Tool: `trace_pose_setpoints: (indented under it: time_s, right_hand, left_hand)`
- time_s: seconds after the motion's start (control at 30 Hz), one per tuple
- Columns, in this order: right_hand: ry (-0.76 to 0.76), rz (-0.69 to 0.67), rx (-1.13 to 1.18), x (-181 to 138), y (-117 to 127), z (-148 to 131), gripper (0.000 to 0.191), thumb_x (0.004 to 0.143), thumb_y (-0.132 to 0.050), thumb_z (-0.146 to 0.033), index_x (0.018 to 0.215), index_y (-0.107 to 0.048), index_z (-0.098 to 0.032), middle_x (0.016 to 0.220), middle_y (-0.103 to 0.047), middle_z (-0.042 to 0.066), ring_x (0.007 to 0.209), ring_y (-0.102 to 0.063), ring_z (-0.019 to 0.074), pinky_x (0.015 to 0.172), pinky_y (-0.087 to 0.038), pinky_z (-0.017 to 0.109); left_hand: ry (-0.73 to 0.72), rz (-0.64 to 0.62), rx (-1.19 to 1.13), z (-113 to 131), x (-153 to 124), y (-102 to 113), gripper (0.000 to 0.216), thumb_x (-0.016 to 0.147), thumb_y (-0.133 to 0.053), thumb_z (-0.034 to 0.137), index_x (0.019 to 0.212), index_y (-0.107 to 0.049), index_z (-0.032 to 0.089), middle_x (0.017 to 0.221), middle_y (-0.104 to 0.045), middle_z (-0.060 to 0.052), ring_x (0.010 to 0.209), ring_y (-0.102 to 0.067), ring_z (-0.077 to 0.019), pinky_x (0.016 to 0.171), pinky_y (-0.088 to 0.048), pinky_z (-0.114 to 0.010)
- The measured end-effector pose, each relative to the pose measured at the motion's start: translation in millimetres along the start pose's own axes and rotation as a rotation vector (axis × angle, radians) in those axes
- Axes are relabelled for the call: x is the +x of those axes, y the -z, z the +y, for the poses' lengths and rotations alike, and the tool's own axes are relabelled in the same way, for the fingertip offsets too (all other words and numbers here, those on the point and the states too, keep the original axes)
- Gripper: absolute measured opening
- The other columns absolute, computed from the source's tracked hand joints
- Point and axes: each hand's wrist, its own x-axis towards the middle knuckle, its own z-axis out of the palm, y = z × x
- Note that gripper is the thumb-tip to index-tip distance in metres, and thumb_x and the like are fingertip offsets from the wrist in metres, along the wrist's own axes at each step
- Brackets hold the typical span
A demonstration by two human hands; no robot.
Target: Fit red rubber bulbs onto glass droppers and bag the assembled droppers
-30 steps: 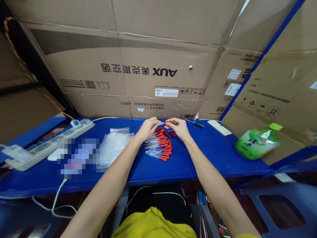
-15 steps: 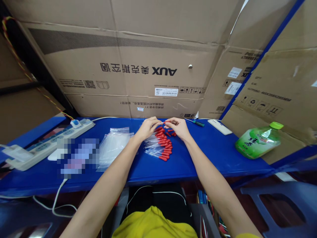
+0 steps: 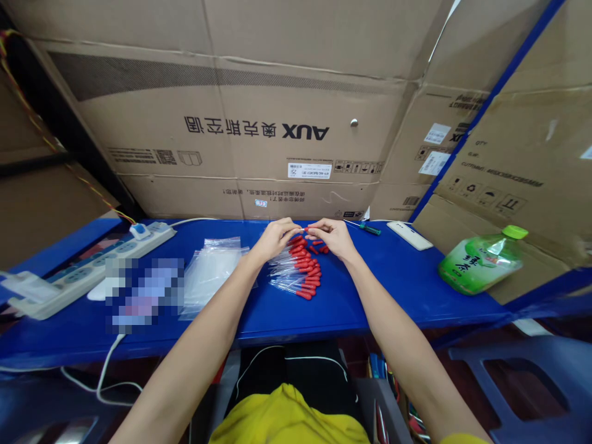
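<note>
Near the back of the blue table, my left hand (image 3: 276, 239) is closed in a pinch on the clear tube end of a dropper. My right hand (image 3: 335, 236) pinches the red rubber bulb (image 3: 307, 229) at the dropper's other end; the fingers hide most of it. Just below the hands, several droppers with red bulbs (image 3: 305, 271) lie fanned in a row, their clear tubes (image 3: 283, 275) pointing left. A few loose red bulbs (image 3: 319, 248) lie beside my right hand.
Clear zip bags (image 3: 213, 271) are stacked left of the droppers. Further left are a power strip (image 3: 102, 262) and a blurred-out object with a white cable. A screwdriver (image 3: 370, 229), a white flat device (image 3: 409, 235) and a green bottle (image 3: 481, 262) are at right. Cardboard (image 3: 277, 80) walls the back.
Both hands keep the same pinch on the dropper. The whole view has shifted very slightly; nothing on the table has visibly moved.
</note>
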Motion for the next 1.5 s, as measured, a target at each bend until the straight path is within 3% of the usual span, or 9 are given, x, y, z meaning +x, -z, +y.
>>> trace_pose_setpoints:
  time_s: [0.33,0.63,0.9,1.5]
  right_hand:
    - [0.002,-0.019,-0.037,-1.2,1.7,-2.1,0.042,0.068,-0.088,-0.054,0.089,-0.078,-0.019,0.085,-0.081,0.007,0.081,-0.08,0.0277,0.073,-0.066,0.037]
    - [-0.003,-0.018,-0.042,1.1,7.2,-2.5,0.044,0.068,-0.089,-0.05,0.098,-0.077,-0.02,0.087,-0.081,0.007,0.078,-0.079,0.0252,0.075,-0.066,0.038]
    - [-0.002,-0.012,-0.042,0.2,4.3,-7.0,0.045,0.067,-0.089,-0.052,0.095,-0.078,-0.019,0.086,-0.081,0.007,0.076,-0.078,0.0237,0.073,-0.064,0.034]
    - [0.044,0.073,-0.083,-0.2,-2.8,-3.0,0.046,0.066,-0.088,-0.059,0.085,-0.076,-0.018,0.073,-0.078,0.007,0.068,-0.076,0.0244,0.064,-0.062,0.034]
  left_hand:
    - [-0.014,-0.004,0.004,0.1,-0.1,0.0,0.044,0.106,-0.045,0.044,0.104,-0.079,0.017,0.09,-0.07,-0.01,0.085,-0.064,-0.0201,0.08,-0.046,-0.03]
    - [0.046,0.107,0.051,-1.8,-2.3,1.0,0.032,0.102,-0.057,0.042,0.108,-0.08,0.021,0.097,-0.072,-0.008,0.084,-0.065,-0.0188,0.077,-0.048,-0.03]
    - [0.034,0.098,0.003,0.9,-1.0,2.1,0.035,0.103,-0.054,0.043,0.107,-0.079,0.019,0.097,-0.071,-0.008,0.089,-0.066,-0.0195,0.083,-0.048,-0.032]
    - [-0.001,0.097,-0.069,0.9,0.6,0.3,0.037,0.102,-0.056,0.044,0.102,-0.082,0.018,0.089,-0.069,-0.008,0.083,-0.065,-0.0191,0.078,-0.049,-0.032]
